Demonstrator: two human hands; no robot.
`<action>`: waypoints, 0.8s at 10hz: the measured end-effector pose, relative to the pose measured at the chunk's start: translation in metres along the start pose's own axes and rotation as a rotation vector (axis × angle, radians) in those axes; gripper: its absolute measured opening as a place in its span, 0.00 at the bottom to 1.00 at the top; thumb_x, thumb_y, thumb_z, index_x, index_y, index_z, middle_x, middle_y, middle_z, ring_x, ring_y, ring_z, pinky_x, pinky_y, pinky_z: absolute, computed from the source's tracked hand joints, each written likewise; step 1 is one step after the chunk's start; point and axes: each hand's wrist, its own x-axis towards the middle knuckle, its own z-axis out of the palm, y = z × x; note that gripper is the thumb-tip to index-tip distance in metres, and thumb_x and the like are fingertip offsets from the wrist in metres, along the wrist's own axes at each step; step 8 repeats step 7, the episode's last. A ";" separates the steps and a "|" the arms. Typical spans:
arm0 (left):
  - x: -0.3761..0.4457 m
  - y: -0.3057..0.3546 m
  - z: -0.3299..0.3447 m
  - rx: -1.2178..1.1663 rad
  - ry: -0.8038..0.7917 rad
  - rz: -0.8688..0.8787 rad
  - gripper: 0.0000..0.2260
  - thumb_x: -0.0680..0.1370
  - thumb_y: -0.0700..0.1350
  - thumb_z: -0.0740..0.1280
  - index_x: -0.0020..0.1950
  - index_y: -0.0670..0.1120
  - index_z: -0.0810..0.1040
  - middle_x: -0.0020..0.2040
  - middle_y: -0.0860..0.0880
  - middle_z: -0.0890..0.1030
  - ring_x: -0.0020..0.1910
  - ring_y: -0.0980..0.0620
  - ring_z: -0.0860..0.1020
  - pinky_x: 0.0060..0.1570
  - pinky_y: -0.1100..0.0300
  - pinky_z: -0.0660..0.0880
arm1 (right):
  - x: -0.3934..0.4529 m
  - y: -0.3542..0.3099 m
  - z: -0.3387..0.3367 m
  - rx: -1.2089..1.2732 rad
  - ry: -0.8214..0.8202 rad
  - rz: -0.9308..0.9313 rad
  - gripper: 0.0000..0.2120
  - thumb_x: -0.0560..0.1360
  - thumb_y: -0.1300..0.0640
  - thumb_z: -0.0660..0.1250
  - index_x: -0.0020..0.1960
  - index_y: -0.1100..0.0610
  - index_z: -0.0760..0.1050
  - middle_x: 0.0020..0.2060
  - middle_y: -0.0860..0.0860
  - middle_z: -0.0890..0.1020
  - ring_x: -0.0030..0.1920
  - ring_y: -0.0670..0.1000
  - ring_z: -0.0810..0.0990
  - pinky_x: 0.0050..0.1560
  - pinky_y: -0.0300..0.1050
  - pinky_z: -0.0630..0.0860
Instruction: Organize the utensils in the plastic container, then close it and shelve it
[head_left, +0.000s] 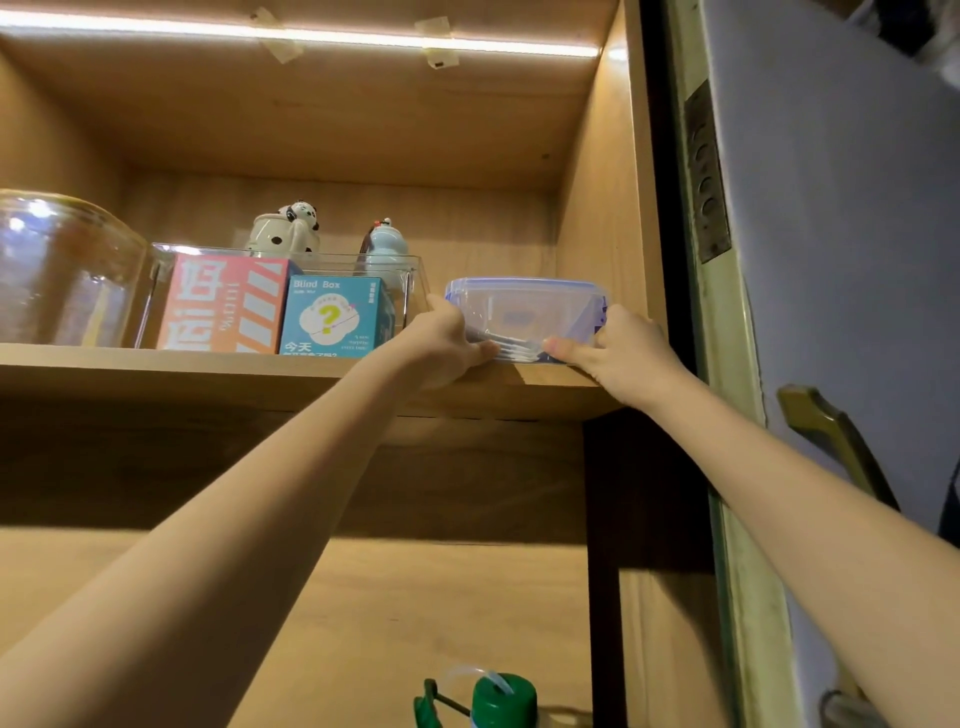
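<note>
Clear plastic container with a blue clip-on lid (524, 312) sits at the front edge of the upper wooden shelf (260, 371), closed, between my two hands. My left hand (441, 343) and right hand (623, 348) each curl round an end, thumbs on its near wall. Its long axis runs side to side, so I judge the push goes straight back, beside the clear acrylic bin (405, 275).

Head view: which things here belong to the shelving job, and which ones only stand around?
Belong to the job:
plastic container, lid on
left hand and right hand, holding its two sides
shelf, under it

Only standing around:
glass jar
clear bin with orange box and blue box
green bottle
</note>
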 end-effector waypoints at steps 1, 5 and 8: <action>-0.001 0.000 0.001 0.003 0.013 -0.007 0.33 0.79 0.47 0.63 0.74 0.36 0.47 0.67 0.39 0.71 0.65 0.43 0.70 0.60 0.55 0.69 | -0.003 -0.001 0.000 -0.026 0.025 -0.007 0.28 0.70 0.42 0.69 0.59 0.62 0.70 0.48 0.55 0.78 0.45 0.53 0.76 0.31 0.39 0.68; -0.029 -0.007 -0.014 0.053 0.019 0.110 0.33 0.80 0.50 0.58 0.74 0.36 0.41 0.63 0.36 0.76 0.62 0.40 0.74 0.68 0.44 0.66 | -0.030 -0.011 -0.038 0.047 -0.070 -0.028 0.29 0.74 0.56 0.68 0.70 0.60 0.59 0.63 0.57 0.74 0.61 0.56 0.74 0.58 0.47 0.72; -0.092 0.000 -0.056 0.004 0.311 0.307 0.14 0.80 0.44 0.59 0.63 0.40 0.73 0.60 0.41 0.79 0.54 0.50 0.76 0.47 0.61 0.69 | -0.109 -0.044 -0.126 0.600 0.183 -0.303 0.06 0.73 0.55 0.68 0.49 0.48 0.79 0.46 0.48 0.85 0.52 0.48 0.82 0.57 0.43 0.77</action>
